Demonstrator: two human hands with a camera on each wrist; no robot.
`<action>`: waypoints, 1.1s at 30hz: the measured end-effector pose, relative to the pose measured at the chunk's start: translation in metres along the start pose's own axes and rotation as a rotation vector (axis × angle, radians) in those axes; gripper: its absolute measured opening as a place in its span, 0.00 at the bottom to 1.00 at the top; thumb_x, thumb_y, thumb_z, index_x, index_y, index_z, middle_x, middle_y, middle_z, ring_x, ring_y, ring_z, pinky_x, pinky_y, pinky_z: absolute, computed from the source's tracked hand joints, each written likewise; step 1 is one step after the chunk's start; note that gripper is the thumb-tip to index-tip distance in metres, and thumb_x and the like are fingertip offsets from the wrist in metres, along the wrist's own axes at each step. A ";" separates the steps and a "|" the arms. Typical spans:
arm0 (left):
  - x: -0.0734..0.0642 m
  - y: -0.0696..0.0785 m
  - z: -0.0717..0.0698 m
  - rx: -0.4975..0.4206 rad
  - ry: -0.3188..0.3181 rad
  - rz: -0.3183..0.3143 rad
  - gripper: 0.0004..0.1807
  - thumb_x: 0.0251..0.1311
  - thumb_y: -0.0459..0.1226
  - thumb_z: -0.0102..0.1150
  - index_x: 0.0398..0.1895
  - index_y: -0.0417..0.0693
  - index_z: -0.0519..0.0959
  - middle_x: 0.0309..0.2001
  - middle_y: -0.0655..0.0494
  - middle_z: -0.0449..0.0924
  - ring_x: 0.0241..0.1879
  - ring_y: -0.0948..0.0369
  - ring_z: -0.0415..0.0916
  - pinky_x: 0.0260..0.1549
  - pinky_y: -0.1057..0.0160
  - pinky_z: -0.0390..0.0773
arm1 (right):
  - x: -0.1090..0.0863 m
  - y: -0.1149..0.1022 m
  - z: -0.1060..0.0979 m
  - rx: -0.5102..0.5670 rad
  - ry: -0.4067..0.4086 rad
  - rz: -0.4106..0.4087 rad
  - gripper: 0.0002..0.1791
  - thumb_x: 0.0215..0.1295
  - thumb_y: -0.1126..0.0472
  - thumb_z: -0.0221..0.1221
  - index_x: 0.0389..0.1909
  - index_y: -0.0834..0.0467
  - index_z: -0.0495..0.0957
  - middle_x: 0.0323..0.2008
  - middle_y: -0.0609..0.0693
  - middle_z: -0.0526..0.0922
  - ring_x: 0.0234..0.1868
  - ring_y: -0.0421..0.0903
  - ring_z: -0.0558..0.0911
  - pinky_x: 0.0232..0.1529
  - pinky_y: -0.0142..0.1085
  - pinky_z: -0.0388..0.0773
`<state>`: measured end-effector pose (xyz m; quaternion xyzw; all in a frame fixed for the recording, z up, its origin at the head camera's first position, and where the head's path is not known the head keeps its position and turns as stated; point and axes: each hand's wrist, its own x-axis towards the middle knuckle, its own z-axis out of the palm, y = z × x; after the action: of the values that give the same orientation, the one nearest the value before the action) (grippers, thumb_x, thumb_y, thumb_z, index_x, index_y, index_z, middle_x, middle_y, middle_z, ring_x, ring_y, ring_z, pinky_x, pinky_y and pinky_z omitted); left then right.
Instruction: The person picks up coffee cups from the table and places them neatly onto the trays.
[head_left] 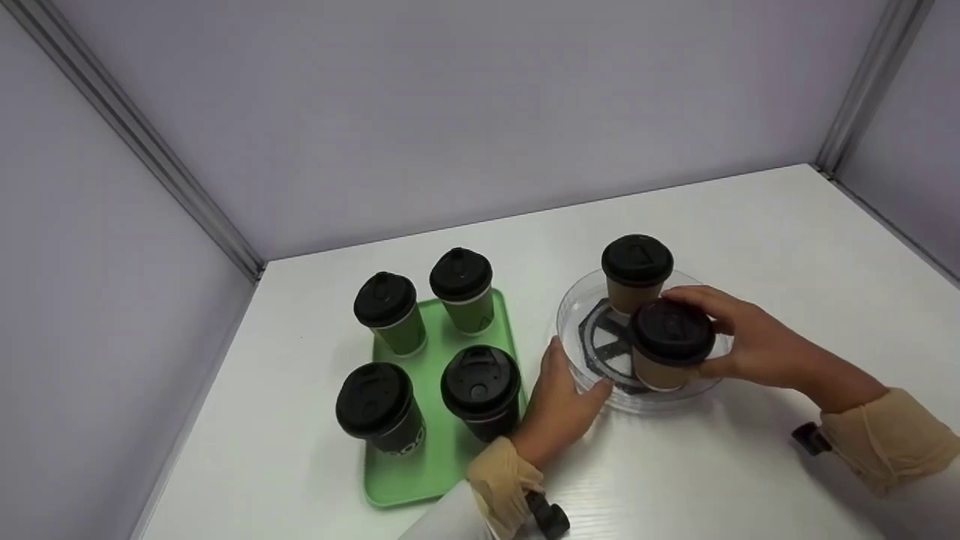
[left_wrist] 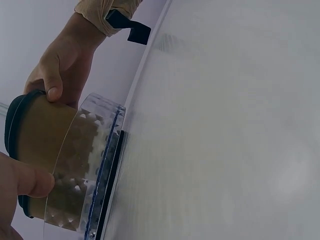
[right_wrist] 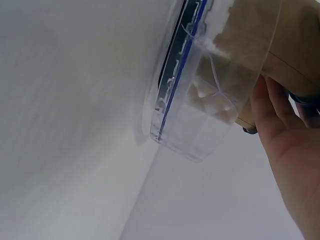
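Observation:
A brown paper coffee cup with a black lid (head_left: 671,334) stands in or just above a clear round plastic dish (head_left: 577,307). My right hand (head_left: 757,341) holds this cup from the right, fingers behind and thumb in front. Behind it, a second brown lidded cup (head_left: 636,270) stands in the dish. My left hand (head_left: 562,409) rests against the dish's near left side, thumb and fingers spread along the wall. In the left wrist view, the left thumb (left_wrist: 35,181) touches the clear wall. Whether the held cup's base touches the dish cannot be told.
Left of the dish lies a green tray (head_left: 435,367). It carries two green lidded cups (head_left: 401,330) at the back and two dark lidded cups (head_left: 379,409) in front. A white table (head_left: 285,360) bears everything, with pale panels (head_left: 487,112) behind and at the sides.

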<state>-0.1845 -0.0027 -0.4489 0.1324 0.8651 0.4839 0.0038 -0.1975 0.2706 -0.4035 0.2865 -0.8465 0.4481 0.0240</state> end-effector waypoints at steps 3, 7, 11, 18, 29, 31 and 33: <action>0.001 0.000 -0.001 -0.009 0.003 -0.001 0.50 0.57 0.44 0.62 0.73 0.27 0.46 0.72 0.35 0.49 0.71 0.48 0.50 0.67 0.53 0.56 | 0.002 -0.001 0.000 -0.011 0.007 0.005 0.56 0.37 0.72 0.78 0.71 0.50 0.63 0.65 0.43 0.68 0.63 0.39 0.68 0.54 0.27 0.70; 0.003 0.000 -0.002 -0.008 0.001 -0.003 0.50 0.57 0.44 0.62 0.74 0.28 0.45 0.73 0.35 0.49 0.71 0.48 0.50 0.67 0.53 0.56 | 0.004 0.001 0.001 -0.025 0.011 0.006 0.55 0.38 0.70 0.78 0.71 0.50 0.63 0.65 0.43 0.68 0.62 0.39 0.68 0.54 0.28 0.70; 0.005 -0.001 -0.002 -0.008 0.006 0.000 0.50 0.57 0.44 0.62 0.73 0.27 0.46 0.72 0.35 0.50 0.71 0.48 0.51 0.67 0.54 0.56 | 0.005 0.003 0.001 -0.020 0.001 -0.002 0.55 0.39 0.71 0.77 0.72 0.50 0.62 0.65 0.43 0.68 0.63 0.39 0.67 0.55 0.28 0.70; 0.005 -0.003 -0.003 -0.008 0.016 0.016 0.50 0.56 0.43 0.62 0.73 0.25 0.46 0.72 0.33 0.50 0.70 0.46 0.51 0.67 0.53 0.56 | 0.007 0.007 0.000 -0.022 -0.027 0.002 0.56 0.39 0.72 0.77 0.72 0.49 0.62 0.66 0.42 0.67 0.65 0.39 0.67 0.56 0.32 0.70; 0.004 -0.001 -0.008 -0.019 -0.003 -0.020 0.50 0.59 0.44 0.62 0.74 0.29 0.44 0.73 0.36 0.47 0.71 0.48 0.48 0.67 0.53 0.55 | 0.012 0.004 0.000 -0.010 -0.037 0.009 0.58 0.35 0.79 0.73 0.72 0.48 0.63 0.66 0.42 0.68 0.66 0.40 0.65 0.55 0.32 0.71; 0.005 -0.001 -0.008 -0.013 0.002 -0.018 0.50 0.59 0.44 0.62 0.74 0.29 0.44 0.73 0.36 0.47 0.71 0.49 0.48 0.67 0.53 0.55 | 0.012 0.004 0.000 -0.021 -0.028 0.012 0.58 0.35 0.78 0.74 0.71 0.47 0.64 0.66 0.41 0.69 0.66 0.40 0.65 0.54 0.33 0.71; 0.005 -0.001 -0.007 -0.009 0.008 -0.009 0.50 0.58 0.44 0.62 0.74 0.28 0.45 0.73 0.35 0.48 0.71 0.48 0.49 0.67 0.53 0.55 | 0.012 0.005 0.001 -0.026 -0.018 0.016 0.58 0.34 0.78 0.74 0.71 0.47 0.64 0.65 0.41 0.69 0.65 0.39 0.66 0.54 0.33 0.72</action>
<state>-0.1908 -0.0076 -0.4450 0.1264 0.8635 0.4883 0.0034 -0.2096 0.2664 -0.4039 0.2834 -0.8547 0.4346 0.0167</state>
